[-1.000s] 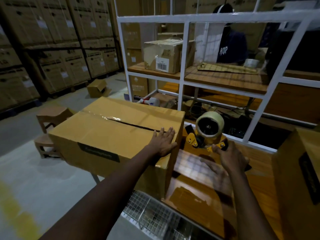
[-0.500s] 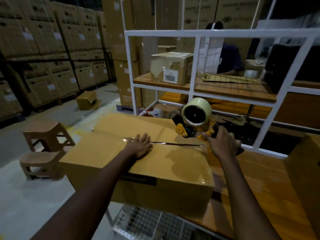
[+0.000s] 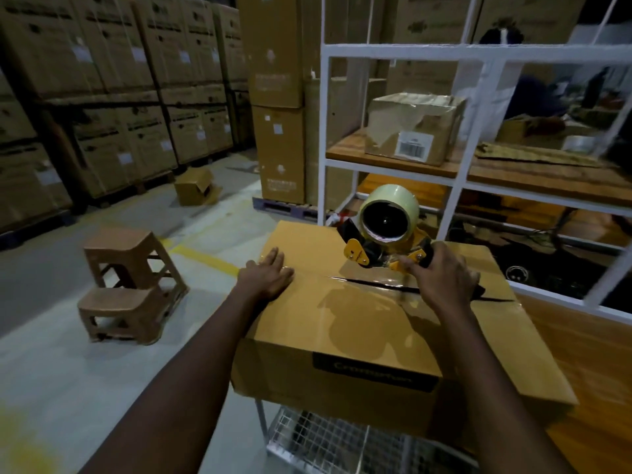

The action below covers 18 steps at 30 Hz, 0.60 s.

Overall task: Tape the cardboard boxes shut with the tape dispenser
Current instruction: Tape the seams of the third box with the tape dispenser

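Note:
A large brown cardboard box (image 3: 359,323) lies on the wooden table with its top flaps closed and a dark seam running across the top. My left hand (image 3: 268,277) rests flat on the left end of the seam, fingers straight. My right hand (image 3: 444,277) grips the handle of the yellow and black tape dispenser (image 3: 386,230), which carries a pale tape roll. The dispenser sits on the seam near the middle of the box top. Shiny tape covers the seam between my hands; right of my right hand the seam gapes dark.
A white metal shelf frame (image 3: 455,186) stands behind the box, holding a torn labelled box (image 3: 412,128). Two brown plastic stools (image 3: 126,285) stand on the floor at left. Stacked cartons (image 3: 113,83) line the back wall. A wire basket (image 3: 328,436) hangs under the table.
My right hand has carried the dispenser from the box's right end onto the seam. My left hand has slid left along the seam. The view has shifted left.

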{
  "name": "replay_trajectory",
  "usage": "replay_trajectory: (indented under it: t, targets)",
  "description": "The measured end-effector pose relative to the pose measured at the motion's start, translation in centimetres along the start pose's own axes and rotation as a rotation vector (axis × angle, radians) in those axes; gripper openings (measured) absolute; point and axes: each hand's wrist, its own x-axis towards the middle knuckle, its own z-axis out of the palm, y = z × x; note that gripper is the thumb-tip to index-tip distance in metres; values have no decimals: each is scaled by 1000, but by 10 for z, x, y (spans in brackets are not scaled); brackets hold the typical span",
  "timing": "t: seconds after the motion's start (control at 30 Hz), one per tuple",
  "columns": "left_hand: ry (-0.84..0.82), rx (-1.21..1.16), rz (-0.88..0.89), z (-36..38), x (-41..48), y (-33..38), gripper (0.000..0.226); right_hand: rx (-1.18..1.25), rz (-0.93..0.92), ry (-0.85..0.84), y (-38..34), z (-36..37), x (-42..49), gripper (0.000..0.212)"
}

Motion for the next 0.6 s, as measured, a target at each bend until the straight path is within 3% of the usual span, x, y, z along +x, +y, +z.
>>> replay_trajectory:
  t: [0.13, 0.23, 0.33, 0.43, 0.6]
  targets:
    - [-61, -128, -100, -8, -29, 11, 57, 7, -17, -3, -11, -2, -8, 49]
    - [-30, -307, -288, 1, -52, 33, 74, 15, -27, -14, -14, -8, -13, 50]
    - [-5, -394, -369, 9, -78, 68, 83, 28, -46, -24, -12, -18, -22, 51]
    - [41, -557, -325, 9, -118, 118, 82, 39, -59, -16, -6, -32, -32, 52]
    - [125, -735, -80, 22, -180, 192, 77, 57, -86, -4, 14, -56, -55, 53]
